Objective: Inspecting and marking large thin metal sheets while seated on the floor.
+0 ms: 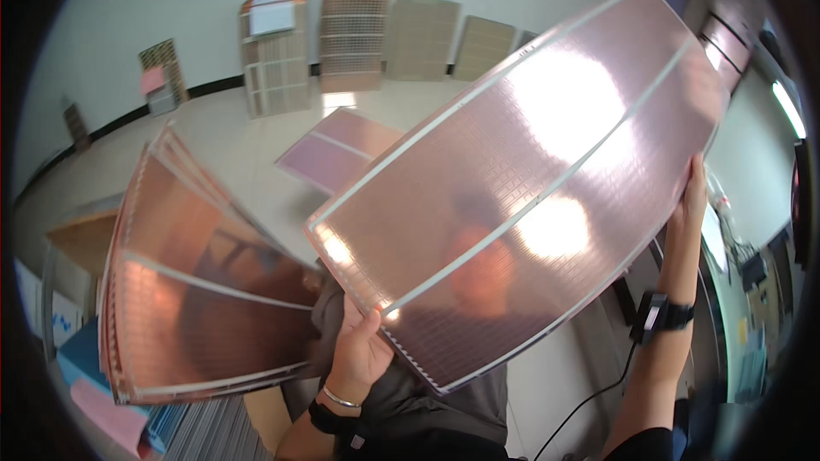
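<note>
A large, shiny copper-coloured circuit board panel (512, 248) with pale dividing strips is raised, tilted, in front of me. My left hand (363, 348) grips its lower left edge, the thumb on the face near the central strip. At the right edge my right hand (694, 192) is closed on the same panel, most of its fingers hidden behind it. Ceiling lights reflect brightly off the surface. To the left of my left hand, a fanned stack of similar copper panels (243, 333) stands by my lap. Farther off lies another copper panel (337, 149), partly covered by the held one.
Several panels, including a copper-topped one (353, 38), lean on the far wall. At lower left are a pink sheet (107, 410) and a pile of grey-edged boards (209, 435). A black cable (589, 393) runs from the device on my right wrist. A bench (752, 316) stands at right.
</note>
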Demonstrator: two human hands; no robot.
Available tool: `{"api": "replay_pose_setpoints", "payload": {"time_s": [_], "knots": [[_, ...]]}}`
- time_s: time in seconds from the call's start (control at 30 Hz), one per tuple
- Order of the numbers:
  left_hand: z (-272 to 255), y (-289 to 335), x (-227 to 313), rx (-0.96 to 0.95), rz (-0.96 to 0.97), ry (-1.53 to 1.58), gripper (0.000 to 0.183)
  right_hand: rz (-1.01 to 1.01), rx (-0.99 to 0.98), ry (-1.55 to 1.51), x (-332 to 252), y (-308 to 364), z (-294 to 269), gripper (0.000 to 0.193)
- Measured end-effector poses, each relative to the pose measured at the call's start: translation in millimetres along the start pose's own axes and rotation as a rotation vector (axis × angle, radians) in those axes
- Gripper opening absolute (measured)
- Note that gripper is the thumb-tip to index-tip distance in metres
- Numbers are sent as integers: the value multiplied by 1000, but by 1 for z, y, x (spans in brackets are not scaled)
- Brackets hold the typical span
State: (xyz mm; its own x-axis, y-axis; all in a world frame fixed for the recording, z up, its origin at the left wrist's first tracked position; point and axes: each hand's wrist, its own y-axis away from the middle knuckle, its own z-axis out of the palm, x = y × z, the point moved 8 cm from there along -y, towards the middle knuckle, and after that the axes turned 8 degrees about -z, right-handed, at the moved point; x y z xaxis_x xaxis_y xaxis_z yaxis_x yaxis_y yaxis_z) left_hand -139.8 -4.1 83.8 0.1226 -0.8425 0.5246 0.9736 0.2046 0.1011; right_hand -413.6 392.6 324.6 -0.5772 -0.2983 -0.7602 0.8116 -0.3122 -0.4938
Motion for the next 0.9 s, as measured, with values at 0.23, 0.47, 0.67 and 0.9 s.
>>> {"api": "replay_pose_setpoints", "payload": {"time_s": [0.23,0.47,0.67,0.9], "knots": [[-81,41,76,192,247,-82,49,399,-74,-407,121,91,-14,30],[-90,77,96,410,307,-208,45,483,-26,-374,187,161,-10,33],[-88,74,103,491,269,-399,45,597,100,-312,223,186,-37,34],[-93,65,93,436,256,-310,46,652,167,-280,234,192,-74,34]]}}
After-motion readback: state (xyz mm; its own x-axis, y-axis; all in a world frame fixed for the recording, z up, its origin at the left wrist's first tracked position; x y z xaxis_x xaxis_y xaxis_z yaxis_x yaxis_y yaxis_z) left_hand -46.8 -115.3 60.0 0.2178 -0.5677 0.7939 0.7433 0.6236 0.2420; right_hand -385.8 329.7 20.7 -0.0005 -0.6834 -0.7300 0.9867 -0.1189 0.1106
